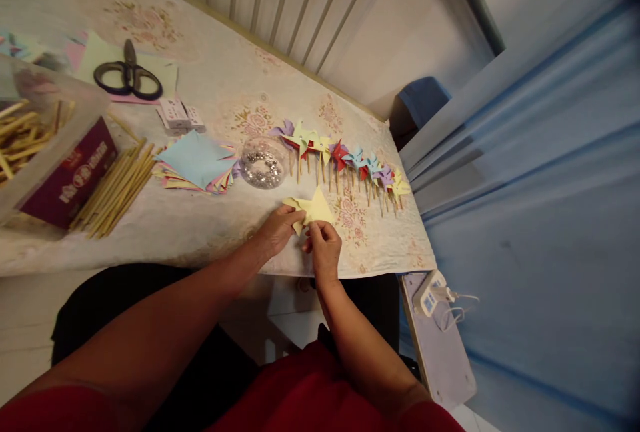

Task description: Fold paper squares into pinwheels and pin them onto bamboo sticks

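A pale yellow paper pinwheel, partly folded, is held between both hands over the table's near edge. My left hand pinches its left side with thumb and fingers. On its lower right part, my right hand has its fingers closed at the paper's edge. Just beyond them sits a round clear container of small shiny pins. Left of that lies a stack of coloured paper squares, light blue on top. Finished pinwheels on sticks lie in a row to the right.
Black-handled scissors rest on paper sheets at the far left, near small white boxes. Thin sticks lie beside a clear tub holding more sticks. A power strip sits on a stool by the blue curtain.
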A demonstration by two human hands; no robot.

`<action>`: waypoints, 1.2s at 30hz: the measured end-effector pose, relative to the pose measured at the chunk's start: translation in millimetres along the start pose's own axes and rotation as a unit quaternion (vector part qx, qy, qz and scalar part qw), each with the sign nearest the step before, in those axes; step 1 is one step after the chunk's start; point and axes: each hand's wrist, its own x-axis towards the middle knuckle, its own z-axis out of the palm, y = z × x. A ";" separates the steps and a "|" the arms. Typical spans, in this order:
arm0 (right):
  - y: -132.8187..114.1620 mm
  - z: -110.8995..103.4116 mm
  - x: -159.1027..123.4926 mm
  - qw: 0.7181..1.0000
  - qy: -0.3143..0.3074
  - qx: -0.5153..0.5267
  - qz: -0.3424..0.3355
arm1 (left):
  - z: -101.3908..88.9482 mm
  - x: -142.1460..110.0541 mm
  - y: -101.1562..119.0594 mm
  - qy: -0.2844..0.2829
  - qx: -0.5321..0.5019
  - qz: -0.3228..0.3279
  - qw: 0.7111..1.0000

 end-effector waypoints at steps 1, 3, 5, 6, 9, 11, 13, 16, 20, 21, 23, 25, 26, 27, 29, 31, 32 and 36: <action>-1.2 1.1 1.0 1.000 0.003 0.007 0.009 | 0.3 -0.2 0.0 0.002 0.002 0.003 1.000; -2.4 2.8 2.9 0.999 0.011 0.022 0.023 | 1.0 -0.7 -0.2 -0.003 0.004 0.008 1.000; -2.9 3.9 4.2 0.999 0.021 0.033 0.031 | 1.5 -1.0 -0.3 -0.010 0.010 0.011 1.000; -3.2 4.4 4.5 0.999 0.024 0.036 0.033 | 1.6 -1.1 -0.4 -0.014 0.014 0.009 1.000; -4.8 5.2 4.6 0.998 0.031 0.030 0.041 | 1.1 -0.4 -1.1 -0.018 0.025 0.006 1.000; -5.7 5.4 4.7 0.998 0.033 0.024 0.043 | 0.1 0.4 -2.3 -0.013 0.031 0.010 0.999; -5.7 5.5 5.1 0.998 0.035 0.023 0.042 | -1.0 1.3 -3.8 -0.005 0.034 0.014 0.999; -4.5 5.8 6.5 0.998 0.042 0.023 0.040 | -2.4 2.1 -6.0 -0.006 0.040 0.011 0.999; -2.1 6.6 7.8 0.998 0.048 0.020 0.041 | -3.4 2.7 -7.5 -0.008 0.053 0.016 0.998; -1.5 6.8 8.0 0.998 0.050 0.019 0.040 | -3.5 2.9 -7.8 -0.006 0.054 0.015 0.998; 0.0 7.1 8.5 0.998 0.052 0.017 0.039 | -3.9 3.3 -8.2 -0.004 0.058 0.012 0.998; 1.5 7.2 9.0 0.998 0.051 0.019 0.040 | -4.3 3.7 -8.6 -0.005 0.064 0.011 0.998; 2.1 7.3 9.2 0.998 0.051 0.019 0.040 | -4.5 3.8 -8.9 -0.005 0.068 0.012 0.998; 2.5 7.2 9.3 0.998 0.051 0.018 0.040 | -4.7 3.9 -9.2 -0.005 0.071 0.013 0.997; 2.4 7.1 9.1 0.998 0.051 0.015 0.042 | -5.0 4.0 -9.8 -0.008 0.072 0.013 0.997; 1.1 7.0 8.3 0.998 0.050 0.013 0.041 | -5.3 4.2 -10.4 -0.007 0.069 0.016 0.997; 0.2 7.0 7.8 0.998 0.048 0.014 0.040 | -5.5 4.4 -10.7 -0.006 0.067 0.018 0.998; -1.4 6.7 6.8 0.998 0.043 0.019 0.039 | -6.4 5.4 -11.1 0.004 0.066 0.013 0.998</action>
